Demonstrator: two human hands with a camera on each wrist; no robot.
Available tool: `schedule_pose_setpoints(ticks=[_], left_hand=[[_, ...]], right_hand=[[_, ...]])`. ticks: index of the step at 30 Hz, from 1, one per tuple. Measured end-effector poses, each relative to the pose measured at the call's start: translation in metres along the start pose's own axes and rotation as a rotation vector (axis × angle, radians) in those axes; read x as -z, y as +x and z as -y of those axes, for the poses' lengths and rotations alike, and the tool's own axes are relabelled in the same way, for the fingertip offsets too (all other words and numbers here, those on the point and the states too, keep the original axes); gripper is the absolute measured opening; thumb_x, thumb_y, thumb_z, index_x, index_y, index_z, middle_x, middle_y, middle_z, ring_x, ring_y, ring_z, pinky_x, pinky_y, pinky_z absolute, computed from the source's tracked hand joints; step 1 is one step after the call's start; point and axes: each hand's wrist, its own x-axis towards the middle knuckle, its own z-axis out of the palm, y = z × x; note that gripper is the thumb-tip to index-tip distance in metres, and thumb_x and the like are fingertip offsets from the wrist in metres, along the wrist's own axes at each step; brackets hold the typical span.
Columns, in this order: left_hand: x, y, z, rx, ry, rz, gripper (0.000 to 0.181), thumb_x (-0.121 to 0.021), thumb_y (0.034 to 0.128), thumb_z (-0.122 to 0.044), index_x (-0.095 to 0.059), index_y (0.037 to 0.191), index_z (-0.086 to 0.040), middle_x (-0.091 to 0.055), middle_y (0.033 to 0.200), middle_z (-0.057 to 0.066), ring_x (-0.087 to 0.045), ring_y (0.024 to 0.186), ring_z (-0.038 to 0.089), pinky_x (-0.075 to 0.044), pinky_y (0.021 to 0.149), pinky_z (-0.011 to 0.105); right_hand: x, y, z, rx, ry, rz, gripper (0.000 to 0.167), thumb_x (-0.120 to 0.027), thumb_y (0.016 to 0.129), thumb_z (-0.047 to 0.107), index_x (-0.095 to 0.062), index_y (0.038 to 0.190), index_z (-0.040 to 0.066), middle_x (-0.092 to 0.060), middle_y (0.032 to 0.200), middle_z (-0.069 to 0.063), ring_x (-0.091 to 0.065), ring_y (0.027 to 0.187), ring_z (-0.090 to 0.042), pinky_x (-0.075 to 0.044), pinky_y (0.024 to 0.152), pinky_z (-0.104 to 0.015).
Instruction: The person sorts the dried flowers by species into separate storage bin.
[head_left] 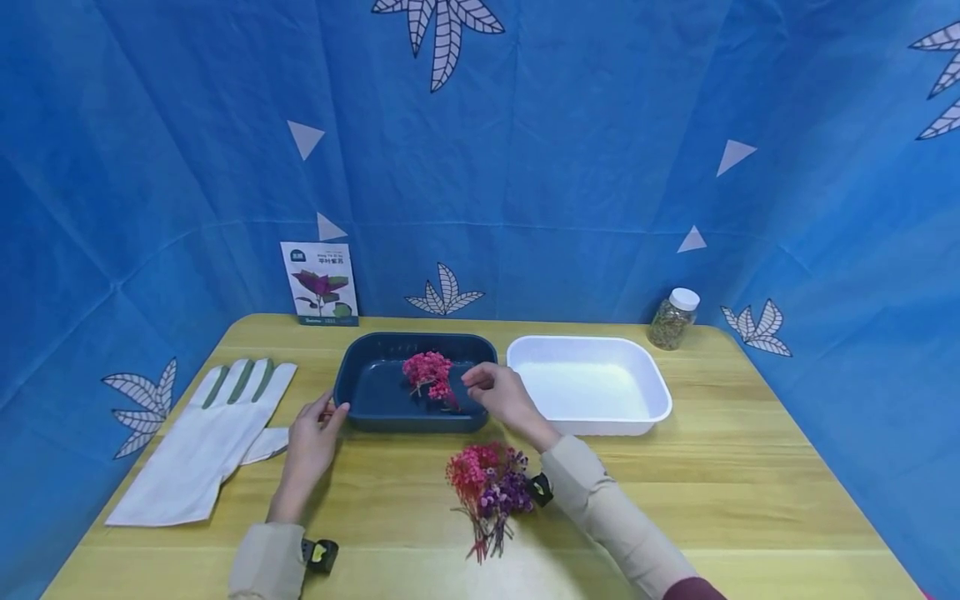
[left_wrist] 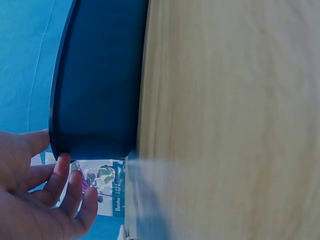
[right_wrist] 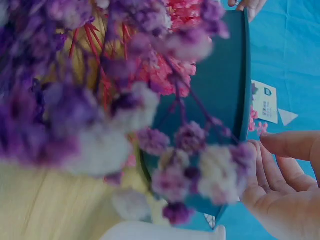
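Note:
At the left front corner of the dark blue tray [head_left: 412, 423], my left hand [head_left: 313, 437] holds the rim. In the left wrist view its thumb [left_wrist: 37, 141] is at the rim and the index finger touches the end wall. Over the tray's right end is my right hand [head_left: 506, 396], its bent fingers near a pink flower sprig [head_left: 427, 371] lying in the tray. Nothing shows plainly between those fingers. Below that hand, a bunch of purple flowers [head_left: 506, 492] and pink flowers [head_left: 474, 468] lies on the table, partly covering the right wrist view.
A white tray [head_left: 660, 406] stands right of the dark one. White gloves with green-striped fingers [head_left: 183, 454] lie at the left. Along the back are a picture card [head_left: 322, 283] and a white-capped jar [head_left: 671, 323]. Blue cloth [head_left: 562, 167] hangs behind the table.

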Motion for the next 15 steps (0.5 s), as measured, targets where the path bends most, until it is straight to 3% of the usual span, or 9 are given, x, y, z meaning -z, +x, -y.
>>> schedule_pose_setpoints(ticks=[15], left_hand=[[0.0, 0.0, -0.001, 0.001, 0.007, 0.001, 0.049, -0.052, 0.0983, -0.017, -0.042, 0.135, 0.013, -0.056, 0.107, 0.026, -0.055, 0.103, 0.037, -0.043, 0.09, 0.047]], right_hand=[[0.016, -0.023, 0.001, 0.032, 0.024, -0.086, 0.015, -0.065, 0.087, 0.002, -0.066, 0.102, -0.001, -0.068, 0.094, -0.008, -0.064, 0.085, -0.021, -0.052, 0.071, -0.031]])
